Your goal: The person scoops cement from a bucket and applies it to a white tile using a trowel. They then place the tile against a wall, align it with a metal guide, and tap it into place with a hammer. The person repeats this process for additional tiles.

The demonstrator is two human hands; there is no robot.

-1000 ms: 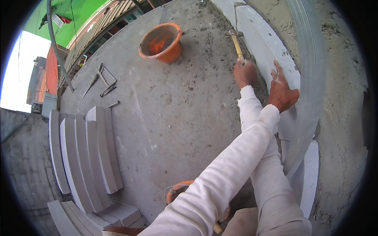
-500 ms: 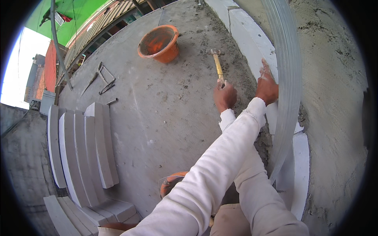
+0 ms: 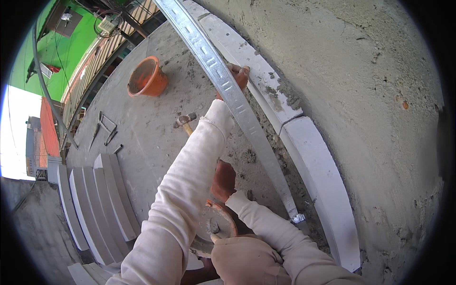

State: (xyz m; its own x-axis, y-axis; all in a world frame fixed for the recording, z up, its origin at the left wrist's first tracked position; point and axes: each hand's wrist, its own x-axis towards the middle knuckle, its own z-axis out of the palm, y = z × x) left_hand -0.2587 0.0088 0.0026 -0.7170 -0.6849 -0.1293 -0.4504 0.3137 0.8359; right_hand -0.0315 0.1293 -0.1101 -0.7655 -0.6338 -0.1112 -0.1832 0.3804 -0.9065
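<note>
My left hand (image 3: pixel 239 77) reaches past a slotted galvanized metal channel (image 3: pixel 227 85) to the near edge of a white block (image 3: pixel 254 57). Its visible fingers are bent together. The channel hides the rest, and I cannot make out what they grip. Below my left forearm, my right hand (image 3: pixel 223 181) is closed around a hammer's handle. The hammer (image 3: pixel 184 120) shows its head and the top of a yellow handle left of my left sleeve. A second white block (image 3: pixel 320 171) lies end to end with the first, with grey mortar on their joint.
An orange bucket (image 3: pixel 158 81) stands farther off. Another orange-rimmed bucket (image 3: pixel 232 223) with grey stuff is by my knee. Several stacked white blocks (image 3: pixel 95 209) and a hacksaw frame (image 3: pixel 108 128) lie left. A rough grey wall surface (image 3: pixel 370 109) borders the blocks on the right.
The view has swung, and the channel now appears left of the blocks. The right hand and hammer have drawn nearer to me. The left hand's fingers, stretched before, are bent now.
</note>
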